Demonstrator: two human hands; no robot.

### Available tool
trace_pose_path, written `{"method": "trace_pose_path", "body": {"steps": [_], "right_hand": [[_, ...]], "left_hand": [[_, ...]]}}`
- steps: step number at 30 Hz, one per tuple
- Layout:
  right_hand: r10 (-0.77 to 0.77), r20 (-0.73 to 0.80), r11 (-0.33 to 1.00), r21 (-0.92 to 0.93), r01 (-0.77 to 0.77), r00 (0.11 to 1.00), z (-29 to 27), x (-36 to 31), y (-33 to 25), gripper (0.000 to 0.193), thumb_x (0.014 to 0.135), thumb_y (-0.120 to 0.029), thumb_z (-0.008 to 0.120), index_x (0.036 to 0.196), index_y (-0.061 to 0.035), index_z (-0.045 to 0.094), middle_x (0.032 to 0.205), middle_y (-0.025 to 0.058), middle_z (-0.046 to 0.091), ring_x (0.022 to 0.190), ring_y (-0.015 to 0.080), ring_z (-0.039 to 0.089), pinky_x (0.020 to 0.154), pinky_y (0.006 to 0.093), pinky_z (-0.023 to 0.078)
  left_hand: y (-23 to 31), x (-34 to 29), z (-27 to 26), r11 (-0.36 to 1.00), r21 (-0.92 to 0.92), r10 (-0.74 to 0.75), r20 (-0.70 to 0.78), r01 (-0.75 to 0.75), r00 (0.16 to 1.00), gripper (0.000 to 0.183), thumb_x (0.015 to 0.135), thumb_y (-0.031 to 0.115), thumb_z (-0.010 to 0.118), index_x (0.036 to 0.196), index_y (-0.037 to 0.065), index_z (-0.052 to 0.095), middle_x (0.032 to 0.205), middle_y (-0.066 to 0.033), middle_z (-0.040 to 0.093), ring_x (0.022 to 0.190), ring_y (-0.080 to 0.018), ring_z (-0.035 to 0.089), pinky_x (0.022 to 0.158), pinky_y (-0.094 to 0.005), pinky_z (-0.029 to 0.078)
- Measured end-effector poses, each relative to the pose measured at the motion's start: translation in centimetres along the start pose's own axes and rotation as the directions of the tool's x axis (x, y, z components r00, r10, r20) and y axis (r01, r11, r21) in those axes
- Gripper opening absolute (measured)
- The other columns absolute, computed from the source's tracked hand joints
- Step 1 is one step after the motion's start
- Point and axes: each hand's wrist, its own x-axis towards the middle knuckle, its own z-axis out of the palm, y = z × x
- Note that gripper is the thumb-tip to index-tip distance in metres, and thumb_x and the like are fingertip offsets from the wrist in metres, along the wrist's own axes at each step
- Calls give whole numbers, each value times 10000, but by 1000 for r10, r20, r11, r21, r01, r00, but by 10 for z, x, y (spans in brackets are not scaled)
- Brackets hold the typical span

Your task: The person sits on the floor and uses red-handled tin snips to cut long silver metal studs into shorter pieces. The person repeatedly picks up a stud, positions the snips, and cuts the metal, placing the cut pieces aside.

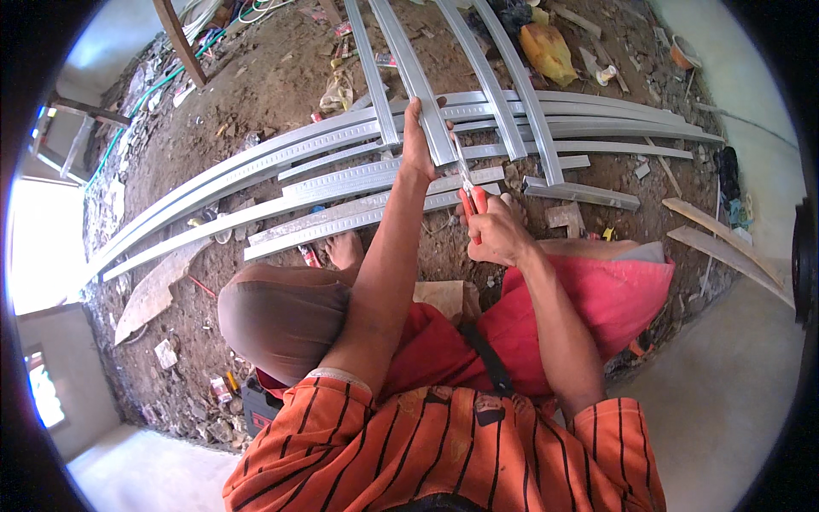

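Observation:
My left hand (416, 143) grips a silver metal channel (412, 68) close to its near end, the fingers wrapped round its edge. In my right hand (502, 232) is a pair of tin snips (467, 186) with red handles. The snips' blades point away from me and lie against the right edge of the channel near its end; whether they are closed on the metal I cannot tell. Another channel (372, 77) runs alongside on the left, and two more lie to the right, one being this channel (486, 77).
Several long metal profiles (213, 181) lie crosswise on the dirt floor under the channels. A short channel piece (582, 194) rests at the right. Wooden strips (725, 230), a yellow bag (548, 53) and rubble lie around. A wooden post (181, 41) stands at the far left.

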Motion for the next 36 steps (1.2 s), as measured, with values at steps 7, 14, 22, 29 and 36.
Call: {"method": "trace_pose_path", "body": {"steps": [7,14,22,29,36], "right_hand": [[131,-56,989,78,-127,990,-4,-2,-20,334,635,-67,536,953,17,591,904,100,613,760,201,608,679,301,488],[129,65,986,100,-135,990,-5,0,-17,384,630,-71,510,998,12,577,902,93,583,749,184,583,676,306,483],[158,201,710,657,-252,967,15,1,-18,423,624,-34,462,1042,18,503,850,60,526,750,174,529,620,296,443],[211,196,595,752,-285,958,23,1,-18,400,632,-12,450,1027,13,508,820,56,525,689,170,529,631,289,444],[214,225,539,784,-307,950,22,5,-19,346,653,-16,464,991,-9,536,826,59,548,704,184,557,672,301,463]], "left_hand": [[2,-4,5,996,83,44,-16,-43,999,558,831,573,470,1103,88,517,620,-30,515,481,-143,541,408,-262,480],[2,-4,7,997,62,50,-2,-50,999,609,860,546,436,1179,29,484,626,-31,502,482,-135,528,403,-243,474],[1,0,-3,998,-61,41,121,-34,992,623,852,564,439,1182,37,482,604,-34,528,501,-139,547,420,-252,488],[-6,5,-8,998,-6,61,140,-61,988,639,835,585,452,1192,54,466,610,-33,536,510,-138,558,418,-249,487],[-10,5,-14,999,-37,26,197,-20,980,672,829,615,442,1223,70,425,628,-26,533,512,-132,546,429,-266,466]]}}
